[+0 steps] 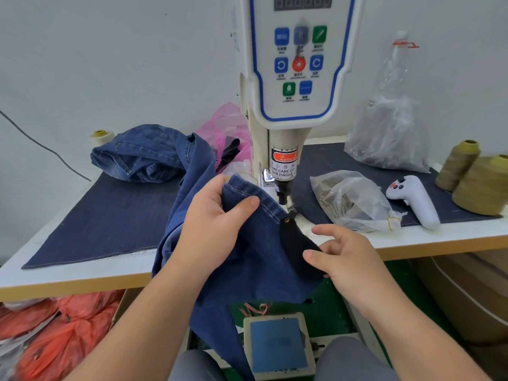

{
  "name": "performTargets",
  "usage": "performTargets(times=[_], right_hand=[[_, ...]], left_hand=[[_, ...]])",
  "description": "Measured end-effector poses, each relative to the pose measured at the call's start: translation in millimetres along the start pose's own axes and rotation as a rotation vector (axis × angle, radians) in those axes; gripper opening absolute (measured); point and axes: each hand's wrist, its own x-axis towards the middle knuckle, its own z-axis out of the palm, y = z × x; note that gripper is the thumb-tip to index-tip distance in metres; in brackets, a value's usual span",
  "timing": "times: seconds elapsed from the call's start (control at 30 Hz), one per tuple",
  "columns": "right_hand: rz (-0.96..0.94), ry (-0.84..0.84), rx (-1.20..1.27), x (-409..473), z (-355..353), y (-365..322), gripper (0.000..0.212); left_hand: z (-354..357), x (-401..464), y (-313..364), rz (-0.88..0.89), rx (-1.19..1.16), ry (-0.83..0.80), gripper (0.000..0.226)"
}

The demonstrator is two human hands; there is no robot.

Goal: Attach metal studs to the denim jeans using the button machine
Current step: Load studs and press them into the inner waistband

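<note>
The blue denim jeans [258, 265] hang over the table's front edge, just below the white button machine [291, 78] and its black punch head [282, 192]. My left hand [214, 224] grips the stitched waistband, thumb on top. A black patch [297, 243] lies on the denim with a metal stud [287, 220] at its upper end. My right hand [346, 257] touches the patch's lower edge with its thumb, the other fingers spread and loosely bent above it.
More jeans [143, 155] are heaped at the back left on the dark cloth mat [104, 215]. Plastic bags of studs [351, 202] and a white controller [415, 199] lie right of the machine, thread cones [478, 182] at far right. A blue foot pedal [277, 345] sits below.
</note>
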Motion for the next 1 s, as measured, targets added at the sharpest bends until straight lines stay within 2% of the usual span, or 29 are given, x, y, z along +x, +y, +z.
performTargets(times=[0.17,0.33,0.4,0.47,0.53,0.6,0.67,0.73,0.77,0.87,1.0], right_hand=[[-0.117,0.083,-0.137,3.7,4.1,4.4,0.029],[-0.251,0.196,-0.223,2.8,6.7,8.4,0.026],[-0.332,0.261,-0.252,0.7,9.2,8.6,0.027],[-0.399,0.303,-0.302,-0.9,12.4,8.4,0.022],[-0.532,0.37,-0.41,0.1,14.8,8.3,0.016],[-0.664,0.437,-0.5,2.2,17.4,9.7,0.015],[-0.738,0.484,-0.553,5.0,18.5,11.4,0.01],[-0.774,0.508,-0.587,6.7,18.4,13.0,0.007],[-0.783,0.504,-0.586,7.2,18.2,13.6,0.008],[-0.794,0.454,-0.543,6.2,18.0,14.0,0.006],[-0.643,0.273,-0.445,6.5,15.8,9.5,0.007]], left_hand=[[0.0,-1.6,3.7,0.001,0.031,-0.017,0.006],[-7.9,1.1,9.3,-0.013,0.135,-0.021,0.019],[-10.0,1.2,10.7,0.093,0.383,0.008,0.022],[-9.0,0.8,11.3,0.309,0.855,0.113,0.034],[-2.4,-1.7,14.4,0.501,1.178,0.149,0.047],[8.9,-5.1,21.7,0.641,1.267,0.052,0.05],[21.8,-5.8,26.5,0.735,1.325,-0.165,0.037],[30.9,-5.0,24.6,0.752,1.359,-0.343,0.024],[32.8,-3.5,22.5,0.737,1.358,-0.375,0.019],[33.6,1.5,19.2,0.715,1.32,-0.339,0.008],[26.4,11.2,12.5,0.585,1.342,-0.375,0.027]])
